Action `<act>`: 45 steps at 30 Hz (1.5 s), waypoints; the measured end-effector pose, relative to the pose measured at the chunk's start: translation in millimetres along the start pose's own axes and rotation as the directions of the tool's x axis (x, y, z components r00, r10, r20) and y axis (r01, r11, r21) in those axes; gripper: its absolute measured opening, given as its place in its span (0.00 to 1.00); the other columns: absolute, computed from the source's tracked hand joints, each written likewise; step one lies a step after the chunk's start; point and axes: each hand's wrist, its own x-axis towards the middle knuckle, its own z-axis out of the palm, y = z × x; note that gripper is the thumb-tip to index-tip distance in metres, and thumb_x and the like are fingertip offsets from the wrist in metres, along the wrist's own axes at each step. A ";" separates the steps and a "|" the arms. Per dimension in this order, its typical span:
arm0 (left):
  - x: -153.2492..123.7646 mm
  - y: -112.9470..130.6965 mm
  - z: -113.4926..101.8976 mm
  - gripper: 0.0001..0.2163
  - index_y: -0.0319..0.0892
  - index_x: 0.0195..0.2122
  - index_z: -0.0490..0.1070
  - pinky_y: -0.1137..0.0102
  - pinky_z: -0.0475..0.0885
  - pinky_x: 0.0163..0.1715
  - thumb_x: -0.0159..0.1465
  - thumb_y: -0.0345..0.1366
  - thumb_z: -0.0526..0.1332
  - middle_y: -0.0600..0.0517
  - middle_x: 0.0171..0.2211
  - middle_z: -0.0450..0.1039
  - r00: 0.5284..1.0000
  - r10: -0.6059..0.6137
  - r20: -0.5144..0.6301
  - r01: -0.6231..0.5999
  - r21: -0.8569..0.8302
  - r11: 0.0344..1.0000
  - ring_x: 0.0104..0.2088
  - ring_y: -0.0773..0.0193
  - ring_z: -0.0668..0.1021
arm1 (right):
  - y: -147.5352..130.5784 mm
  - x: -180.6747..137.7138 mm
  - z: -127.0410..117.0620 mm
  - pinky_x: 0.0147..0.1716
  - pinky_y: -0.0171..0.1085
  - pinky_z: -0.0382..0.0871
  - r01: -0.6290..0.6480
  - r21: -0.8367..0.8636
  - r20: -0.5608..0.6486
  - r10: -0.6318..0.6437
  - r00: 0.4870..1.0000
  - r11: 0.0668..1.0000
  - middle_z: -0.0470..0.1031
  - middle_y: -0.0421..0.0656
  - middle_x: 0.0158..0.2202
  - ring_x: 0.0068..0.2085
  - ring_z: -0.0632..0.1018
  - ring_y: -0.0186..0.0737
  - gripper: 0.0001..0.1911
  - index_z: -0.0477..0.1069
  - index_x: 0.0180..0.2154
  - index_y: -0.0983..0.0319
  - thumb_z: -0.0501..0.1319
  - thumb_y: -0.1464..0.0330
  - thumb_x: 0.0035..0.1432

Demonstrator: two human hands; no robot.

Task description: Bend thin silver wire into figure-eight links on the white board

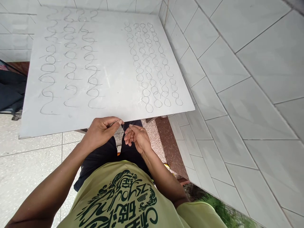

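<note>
My left hand (pixel 102 129) is closed in a pinch on a thin piece of wire (pixel 120 125) just below the near edge of a white board (pixel 111 63). My right hand (pixel 137 136) is beside it, fingers curled near the same wire; whether it grips the wire is unclear. On the board lie rows of bent wire shapes: large wavy ones (pixel 68 60) on the left and smaller looped chains (pixel 152 63) on the right.
A tiled wall (pixel 237 79) runs along the right side. A dark object (pixel 10 91) sits at the left edge beyond the board. Speckled floor (pixel 28 158) shows below, and green plants (pixel 218 209) at the lower right.
</note>
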 end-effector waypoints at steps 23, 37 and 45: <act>12.5 -10.8 -4.5 0.21 0.37 0.46 0.80 0.67 0.77 0.32 0.63 0.50 0.68 0.45 0.33 0.82 0.987 -0.157 -0.020 0.138 -0.380 0.915 0.32 0.59 0.82 | -0.1 -18.5 2.4 0.17 0.31 0.68 0.229 -0.086 -0.018 -0.231 0.973 0.970 0.80 0.43 0.26 0.21 0.78 0.35 0.19 0.75 0.33 0.62 0.66 0.53 0.63; -30.8 -19.2 26.3 0.23 0.41 0.47 0.76 0.70 0.74 0.25 0.65 0.56 0.65 0.44 0.42 0.80 0.943 -0.236 -0.233 0.137 -0.372 0.918 0.37 0.57 0.81 | 3.2 -17.7 10.2 0.20 0.33 0.71 0.322 0.018 -0.102 -0.319 0.942 0.947 0.81 0.43 0.28 0.24 0.79 0.37 0.16 0.75 0.36 0.62 0.66 0.55 0.64; -27.4 -14.0 43.2 0.16 0.43 0.40 0.80 0.72 0.68 0.21 0.63 0.52 0.68 0.53 0.26 0.76 0.941 -0.267 -0.208 0.157 -0.429 0.889 0.21 0.68 0.71 | 14.0 -23.6 26.7 0.23 0.35 0.72 0.328 0.036 -0.106 -0.322 0.941 0.944 0.80 0.41 0.28 0.24 0.77 0.37 0.17 0.75 0.36 0.60 0.64 0.52 0.64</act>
